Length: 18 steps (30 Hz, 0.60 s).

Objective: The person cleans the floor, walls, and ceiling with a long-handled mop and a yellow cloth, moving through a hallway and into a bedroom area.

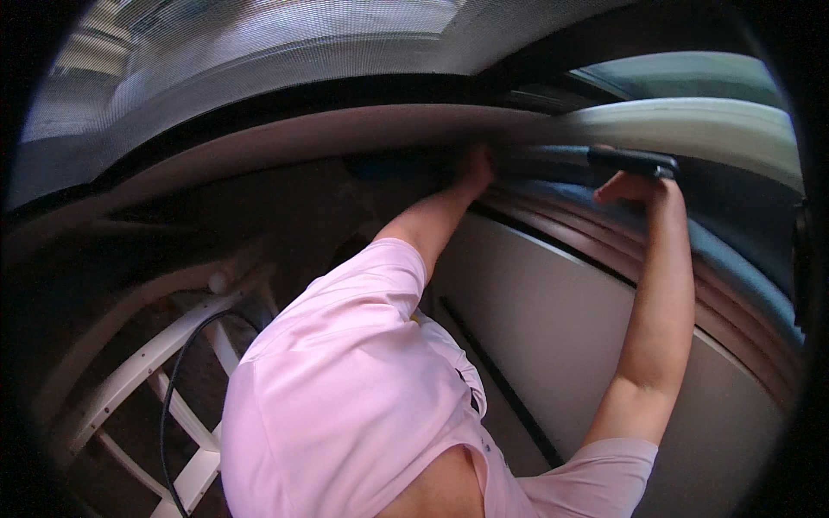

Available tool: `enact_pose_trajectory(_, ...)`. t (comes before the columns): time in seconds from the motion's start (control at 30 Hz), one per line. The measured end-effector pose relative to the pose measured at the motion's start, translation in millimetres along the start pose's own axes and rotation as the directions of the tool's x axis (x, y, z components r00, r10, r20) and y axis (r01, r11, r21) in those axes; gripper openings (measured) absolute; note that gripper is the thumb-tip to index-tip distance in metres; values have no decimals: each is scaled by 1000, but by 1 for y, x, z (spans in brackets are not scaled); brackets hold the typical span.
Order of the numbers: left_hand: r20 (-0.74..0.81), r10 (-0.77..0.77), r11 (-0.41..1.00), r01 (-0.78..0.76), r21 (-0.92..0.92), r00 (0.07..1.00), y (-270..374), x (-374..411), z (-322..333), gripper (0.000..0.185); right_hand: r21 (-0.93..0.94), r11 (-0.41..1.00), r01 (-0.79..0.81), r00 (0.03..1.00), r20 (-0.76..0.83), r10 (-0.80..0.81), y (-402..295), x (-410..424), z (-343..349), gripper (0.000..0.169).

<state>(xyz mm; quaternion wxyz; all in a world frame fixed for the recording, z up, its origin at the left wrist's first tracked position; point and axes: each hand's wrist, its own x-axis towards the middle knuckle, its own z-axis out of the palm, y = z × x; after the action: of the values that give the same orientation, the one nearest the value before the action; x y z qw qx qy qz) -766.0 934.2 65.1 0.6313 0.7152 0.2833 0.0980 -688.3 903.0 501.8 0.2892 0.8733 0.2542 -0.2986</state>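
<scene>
My right hand (638, 186) is raised at a window frame, around a black handle-like object (635, 162). Its fingertips show above the object, while the thumb stands out below it. A blurred grey-blue bar (557, 150) runs left from the black end; whether the two are one tool cannot be made out. My left hand (478, 169) reaches up into shadow at the sill (414, 126). Dark and blurred, its fingers do not show what they hold or touch. Near it is a dim dark-blue patch (379, 167).
Mesh screen (272, 58) spans the top, with a glass pane (680, 74) at upper right. Ridged rails (583, 223) run above a pale panel (537, 278). At lower left are a white slatted frame (155, 349) and a black cable (167, 395).
</scene>
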Motion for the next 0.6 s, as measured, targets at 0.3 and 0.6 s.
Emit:
enact_pose_trajectory(0.3,81,161,949,-177,260,984,13,-4,-43,26,642,-393,658,671,-737,-80,-6,-31,2,45)
enact_pose_trajectory(0.6,173,-122,978,88,189,977,9,-23,-8,37,868,156,472,658,-465,592,-30,-58,21,22)
